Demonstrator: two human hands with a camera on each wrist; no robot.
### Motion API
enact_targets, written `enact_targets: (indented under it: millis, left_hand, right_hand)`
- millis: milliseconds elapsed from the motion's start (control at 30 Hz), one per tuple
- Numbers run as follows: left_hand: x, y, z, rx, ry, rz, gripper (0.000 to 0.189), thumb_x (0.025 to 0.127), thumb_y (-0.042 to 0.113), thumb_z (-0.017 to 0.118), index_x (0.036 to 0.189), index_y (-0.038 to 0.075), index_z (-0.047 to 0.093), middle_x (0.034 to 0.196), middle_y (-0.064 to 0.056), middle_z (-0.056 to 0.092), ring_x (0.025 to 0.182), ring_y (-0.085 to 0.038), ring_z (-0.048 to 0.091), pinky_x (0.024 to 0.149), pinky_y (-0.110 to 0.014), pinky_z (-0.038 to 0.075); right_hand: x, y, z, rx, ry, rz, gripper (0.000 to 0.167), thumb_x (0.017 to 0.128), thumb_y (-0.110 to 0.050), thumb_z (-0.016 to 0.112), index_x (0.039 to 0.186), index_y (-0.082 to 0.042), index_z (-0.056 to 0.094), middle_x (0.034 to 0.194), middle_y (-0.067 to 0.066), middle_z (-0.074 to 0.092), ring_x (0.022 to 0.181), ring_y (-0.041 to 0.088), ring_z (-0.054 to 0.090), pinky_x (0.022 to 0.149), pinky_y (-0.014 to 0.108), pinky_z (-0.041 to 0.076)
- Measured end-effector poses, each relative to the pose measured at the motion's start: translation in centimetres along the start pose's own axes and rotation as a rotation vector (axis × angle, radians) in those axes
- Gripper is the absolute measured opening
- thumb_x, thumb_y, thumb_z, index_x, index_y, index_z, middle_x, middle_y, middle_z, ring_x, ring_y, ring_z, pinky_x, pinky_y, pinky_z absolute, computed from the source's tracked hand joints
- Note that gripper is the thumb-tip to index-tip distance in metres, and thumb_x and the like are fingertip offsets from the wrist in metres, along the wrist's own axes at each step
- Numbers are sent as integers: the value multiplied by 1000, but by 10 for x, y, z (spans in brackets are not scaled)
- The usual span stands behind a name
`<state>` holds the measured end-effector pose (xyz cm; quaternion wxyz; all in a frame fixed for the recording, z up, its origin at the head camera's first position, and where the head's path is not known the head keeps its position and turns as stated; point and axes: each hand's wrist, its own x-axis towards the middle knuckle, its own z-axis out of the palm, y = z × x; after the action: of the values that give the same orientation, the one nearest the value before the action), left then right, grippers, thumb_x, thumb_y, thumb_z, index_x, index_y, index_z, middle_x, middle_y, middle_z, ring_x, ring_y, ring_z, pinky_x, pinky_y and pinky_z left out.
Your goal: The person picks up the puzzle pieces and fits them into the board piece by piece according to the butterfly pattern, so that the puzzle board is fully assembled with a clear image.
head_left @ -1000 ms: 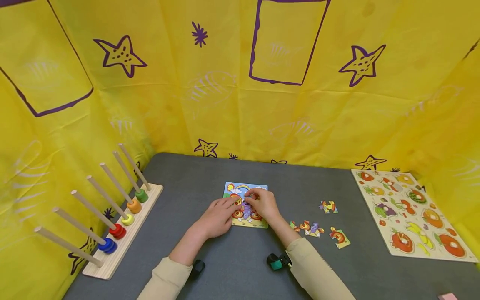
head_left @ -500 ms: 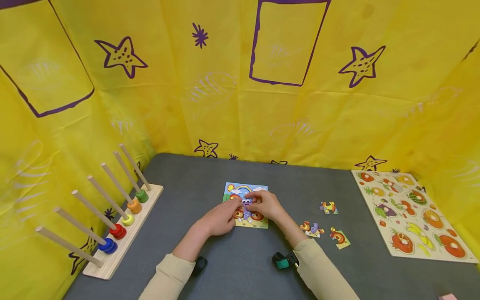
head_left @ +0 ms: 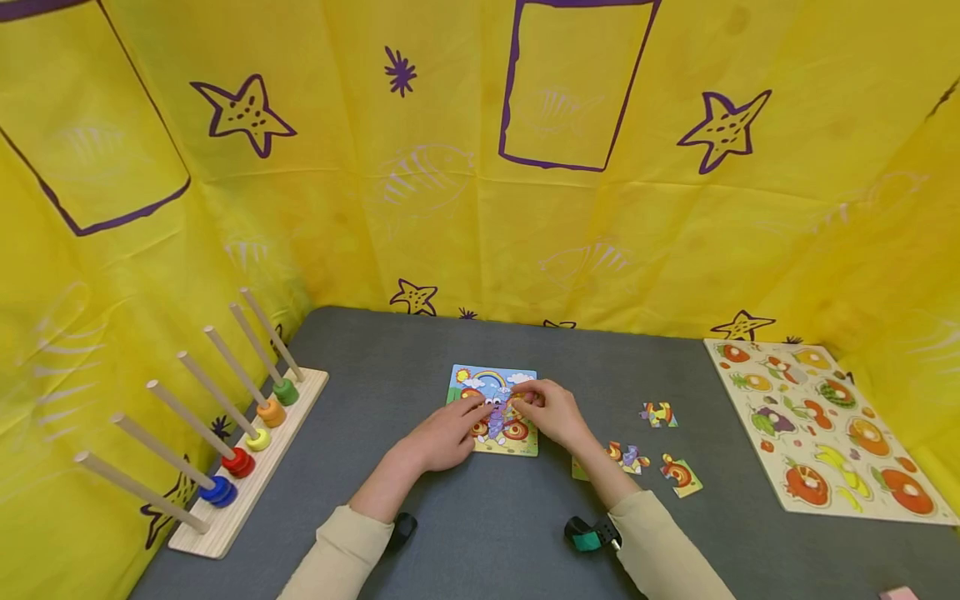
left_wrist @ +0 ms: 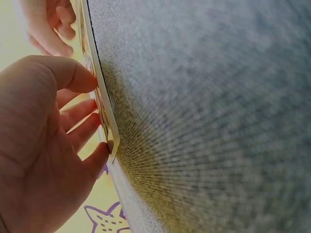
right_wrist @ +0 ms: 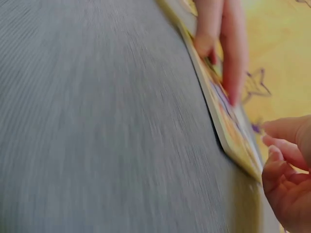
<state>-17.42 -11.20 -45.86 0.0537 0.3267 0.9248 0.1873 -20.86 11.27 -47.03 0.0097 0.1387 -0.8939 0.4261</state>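
A square picture puzzle (head_left: 495,446) lies on the dark table, showing a purple character with orange wings under a rainbow. My left hand (head_left: 442,435) rests on its left side; in the left wrist view the left hand (left_wrist: 53,131) has its fingertips and thumb at the puzzle's edge (left_wrist: 111,121). Over the puzzle's right side is my right hand (head_left: 557,414), fingers loosely bent. Nothing shows between the fingers of the right hand (right_wrist: 289,170) in the right wrist view, where it appears beside the puzzle's corner.
Several loose puzzle pieces lie right of the right hand, among them a rainbow piece (head_left: 660,414) and an orange spiral piece (head_left: 681,475). A wooden peg stacker (head_left: 247,467) with coloured rings stands left. A fruit puzzle board (head_left: 825,433) lies right. Yellow curtain (head_left: 480,208) encloses the table.
My right hand has drawn back to the right from the middle of the puzzle, uncovering the purple character. The left hand has shifted only slightly and stays on the puzzle's left side.
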Motion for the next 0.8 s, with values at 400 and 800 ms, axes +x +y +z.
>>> enact_targets:
  millis: [400, 800]
  left_hand:
    - [0, 1, 2, -6, -24, 0, 51, 93, 4, 49, 144, 2, 46, 148, -20, 39, 136, -35, 37, 109, -49, 32]
    - [1, 0, 3, -24, -29, -22, 52, 93, 5, 51, 144, 3, 46, 149, -19, 39, 137, -35, 36, 109, -51, 31]
  right_hand:
    - [-37, 53, -69, 27, 162, 116, 11, 90, -18, 72, 98, -10, 73, 85, 2, 68, 73, 14, 59, 64, 25, 45]
    - [-67, 86, -112, -205, 324, 87, 16, 86, -14, 73, 101, -5, 72, 96, 14, 65, 83, 26, 56, 73, 38, 42]
